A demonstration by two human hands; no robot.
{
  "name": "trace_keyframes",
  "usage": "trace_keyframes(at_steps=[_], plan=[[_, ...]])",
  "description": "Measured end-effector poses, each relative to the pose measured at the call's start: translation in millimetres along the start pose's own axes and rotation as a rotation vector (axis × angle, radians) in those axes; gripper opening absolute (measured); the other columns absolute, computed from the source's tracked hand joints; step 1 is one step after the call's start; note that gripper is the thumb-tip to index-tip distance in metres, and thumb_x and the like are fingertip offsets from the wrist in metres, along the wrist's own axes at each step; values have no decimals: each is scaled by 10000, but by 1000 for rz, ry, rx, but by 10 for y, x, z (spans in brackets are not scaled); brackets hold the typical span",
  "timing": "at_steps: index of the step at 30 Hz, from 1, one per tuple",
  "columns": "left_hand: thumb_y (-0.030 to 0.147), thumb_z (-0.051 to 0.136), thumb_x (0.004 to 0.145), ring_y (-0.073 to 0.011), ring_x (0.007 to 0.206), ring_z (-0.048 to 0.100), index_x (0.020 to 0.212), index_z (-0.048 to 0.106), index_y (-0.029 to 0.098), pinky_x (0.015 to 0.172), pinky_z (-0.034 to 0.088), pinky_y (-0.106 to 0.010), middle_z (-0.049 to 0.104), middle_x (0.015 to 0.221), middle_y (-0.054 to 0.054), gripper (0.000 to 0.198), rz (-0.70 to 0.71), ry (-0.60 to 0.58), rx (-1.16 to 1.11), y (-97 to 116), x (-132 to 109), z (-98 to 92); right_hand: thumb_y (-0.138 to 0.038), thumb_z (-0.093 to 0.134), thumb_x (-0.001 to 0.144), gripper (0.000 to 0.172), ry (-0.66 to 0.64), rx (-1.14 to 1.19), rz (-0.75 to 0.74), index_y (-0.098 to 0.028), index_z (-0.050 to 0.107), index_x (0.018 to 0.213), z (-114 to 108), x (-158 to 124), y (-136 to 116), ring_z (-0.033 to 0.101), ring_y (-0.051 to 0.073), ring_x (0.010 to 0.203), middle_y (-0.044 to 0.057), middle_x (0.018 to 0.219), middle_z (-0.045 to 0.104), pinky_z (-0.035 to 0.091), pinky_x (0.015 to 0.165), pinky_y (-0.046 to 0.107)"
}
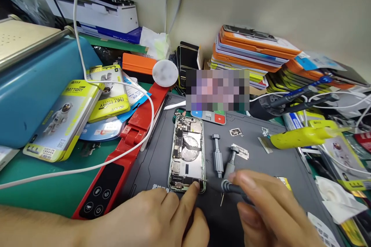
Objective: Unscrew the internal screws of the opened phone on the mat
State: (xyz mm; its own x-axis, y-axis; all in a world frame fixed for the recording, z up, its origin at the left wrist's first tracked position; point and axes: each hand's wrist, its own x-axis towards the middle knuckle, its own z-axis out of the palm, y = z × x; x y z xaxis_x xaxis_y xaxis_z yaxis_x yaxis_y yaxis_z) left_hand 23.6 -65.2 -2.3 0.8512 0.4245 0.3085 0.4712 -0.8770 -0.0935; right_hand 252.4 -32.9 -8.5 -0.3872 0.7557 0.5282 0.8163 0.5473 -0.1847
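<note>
An opened smartphone point(188, 158) lies face-up with its inner parts showing on a dark grey work mat point(249, 170). My left hand point(162, 216) reaches in from the lower left. Its index fingertip presses on the phone's lower right corner, the thumb is apart below it, and the other fingers are curled. Between the thumb and fingers of my right hand point(266, 204) is a dark, ringed screwdriver point(227, 186), its thin tip pointing left at the phone's lower right edge. Two grey screwdrivers point(217, 156) lie just right of the phone, one partly behind my right fingers.
A red lamp arm point(127, 146) with buttons and a white cable point(152, 112) run along the left. Battery boxes point(65, 119) sit beyond them. A razor blade point(242, 151), a yellow bottle point(301, 137) and a tool holder point(262, 106) are to the right. Stacked boxes point(249, 54) line the back.
</note>
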Motion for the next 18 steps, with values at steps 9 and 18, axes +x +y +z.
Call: trace_keyframes(at_steps=[9, 18], plan=[[72, 335, 1063, -171, 670, 584, 974, 631, 141, 536, 423, -346, 710, 992, -64, 317, -131, 35, -287, -171, 79, -15, -738, 69, 1107, 930, 17, -56, -30, 5, 541, 1409, -64, 65, 43, 305, -292, 1220, 35, 893, 443, 371, 1240, -246], [163, 376, 1128, -163, 660, 611, 1081, 502, 164, 557, 412, -338, 620, 861, 16, 135, -160, 6, -504, -310, 123, -5, -724, 61, 1111, 926, 12, -81, -38, -15, 574, 1414, -49, 24, 46, 303, -296, 1210, 40, 885, 439, 362, 1244, -252]])
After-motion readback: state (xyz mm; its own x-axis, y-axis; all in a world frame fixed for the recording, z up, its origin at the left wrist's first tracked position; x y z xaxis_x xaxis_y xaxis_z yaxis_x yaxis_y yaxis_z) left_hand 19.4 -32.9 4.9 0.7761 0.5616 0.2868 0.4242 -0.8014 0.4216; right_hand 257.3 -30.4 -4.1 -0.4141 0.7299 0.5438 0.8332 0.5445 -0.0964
